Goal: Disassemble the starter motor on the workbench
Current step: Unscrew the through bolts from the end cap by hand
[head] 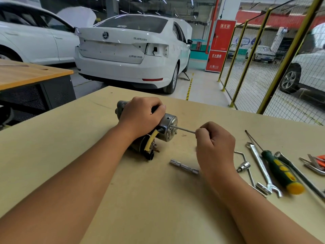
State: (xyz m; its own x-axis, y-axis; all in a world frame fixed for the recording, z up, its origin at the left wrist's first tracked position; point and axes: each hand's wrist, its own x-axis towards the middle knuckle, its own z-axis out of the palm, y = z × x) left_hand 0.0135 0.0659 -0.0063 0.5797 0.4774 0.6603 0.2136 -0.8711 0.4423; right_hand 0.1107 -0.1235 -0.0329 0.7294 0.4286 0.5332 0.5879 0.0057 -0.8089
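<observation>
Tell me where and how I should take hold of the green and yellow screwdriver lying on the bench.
Grip the screwdriver by its thick green and yellow handle, coming down from above. It lies flat on the workbench with the thin shaft pointing away, and the handle looks like the only part bulky enough for a firm wrap. A spanner lies close along its left, so close the fingers carefully there.

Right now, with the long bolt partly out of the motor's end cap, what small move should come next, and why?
Probably the right hand should draw the long bolt straight out, away from the end cap. Most of its shank already shows, and the left hand holds the starter motor steady on the workbench.
</observation>
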